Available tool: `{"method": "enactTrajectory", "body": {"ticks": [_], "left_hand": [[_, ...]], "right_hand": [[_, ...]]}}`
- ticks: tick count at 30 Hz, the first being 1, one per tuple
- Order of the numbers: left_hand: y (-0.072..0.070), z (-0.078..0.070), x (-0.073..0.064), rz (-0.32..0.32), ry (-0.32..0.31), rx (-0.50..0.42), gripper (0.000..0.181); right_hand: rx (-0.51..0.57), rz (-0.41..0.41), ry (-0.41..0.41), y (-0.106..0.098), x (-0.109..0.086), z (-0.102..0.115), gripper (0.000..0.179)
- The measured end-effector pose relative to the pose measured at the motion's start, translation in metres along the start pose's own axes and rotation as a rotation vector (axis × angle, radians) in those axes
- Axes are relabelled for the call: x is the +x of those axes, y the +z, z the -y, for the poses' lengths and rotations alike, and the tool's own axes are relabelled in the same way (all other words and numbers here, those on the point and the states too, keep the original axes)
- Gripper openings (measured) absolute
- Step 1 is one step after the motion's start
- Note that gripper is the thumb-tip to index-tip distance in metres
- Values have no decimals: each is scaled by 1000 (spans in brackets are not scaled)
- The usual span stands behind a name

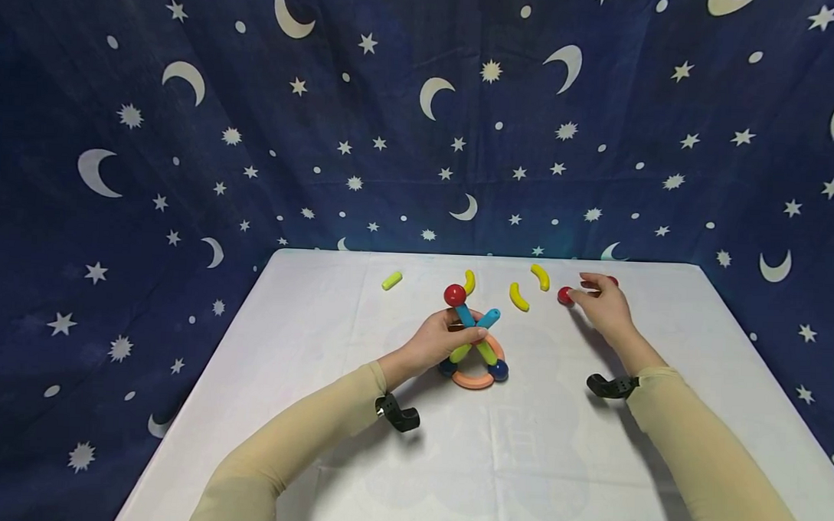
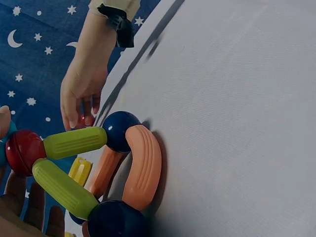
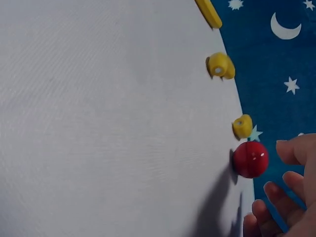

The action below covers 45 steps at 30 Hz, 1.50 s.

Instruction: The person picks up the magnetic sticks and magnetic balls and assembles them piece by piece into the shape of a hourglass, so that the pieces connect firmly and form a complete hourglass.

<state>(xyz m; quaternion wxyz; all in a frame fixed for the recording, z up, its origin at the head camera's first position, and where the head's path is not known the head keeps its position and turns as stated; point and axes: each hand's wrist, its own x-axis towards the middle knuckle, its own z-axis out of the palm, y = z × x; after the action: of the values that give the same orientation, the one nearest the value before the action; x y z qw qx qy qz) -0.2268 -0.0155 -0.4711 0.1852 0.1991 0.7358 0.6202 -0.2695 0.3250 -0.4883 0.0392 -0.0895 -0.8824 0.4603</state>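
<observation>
My left hand [image 1: 436, 342] grips an upright figure built from rods and balls, holding it around its middle. A red ball [image 1: 455, 295] tops one blue rod, and a second blue rod [image 1: 489, 317] slants up beside it. Below, green rods [image 2: 75, 142] run from another red ball [image 2: 24, 152] to dark blue balls [image 2: 121, 131] joined by curved orange rods [image 2: 143, 168]. My right hand [image 1: 607, 307] reaches over the far right of the table, fingers spread beside a loose red ball [image 3: 250, 159]; in the right wrist view a gap separates them.
Several curved yellow rods [image 1: 519, 297] lie along the table's [image 1: 555, 465] back part. A short green rod [image 1: 392, 280] lies farther left. Another red ball [image 1: 613, 282] is partly hidden behind my right hand. A dark blue star-patterned cloth [image 1: 394, 122] hangs behind the table.
</observation>
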Motion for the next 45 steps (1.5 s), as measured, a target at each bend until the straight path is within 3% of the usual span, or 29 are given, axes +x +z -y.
{"method": "enactTrajectory", "body": {"ticks": [6,15,24,30,33,36,45], "left_hand": [[0,0,1,6,-10,-8,25],[0,-1,1,-4,-21,5,26],[0,-1,1,-4,-21,-1,25],[0,0,0,-8,-25,23,26],[-1,1,0,-4,-26,21,27],[-1,1,0,-1,-24,14,27],[-2,3,-1,1,-17,40,27]], "right_hand": [[5,6,29,4,4,-11,65],[-8,6,6,8,8,-18,64],[-64,-4,17,13,8,-19,50],[-38,-28,20,14,1,-16,53],[-8,-46,-23,13,-5,-7,55],[26,-41,-118,11,-14,8,56],[103,68,-309,12,-50,61,49]]}}
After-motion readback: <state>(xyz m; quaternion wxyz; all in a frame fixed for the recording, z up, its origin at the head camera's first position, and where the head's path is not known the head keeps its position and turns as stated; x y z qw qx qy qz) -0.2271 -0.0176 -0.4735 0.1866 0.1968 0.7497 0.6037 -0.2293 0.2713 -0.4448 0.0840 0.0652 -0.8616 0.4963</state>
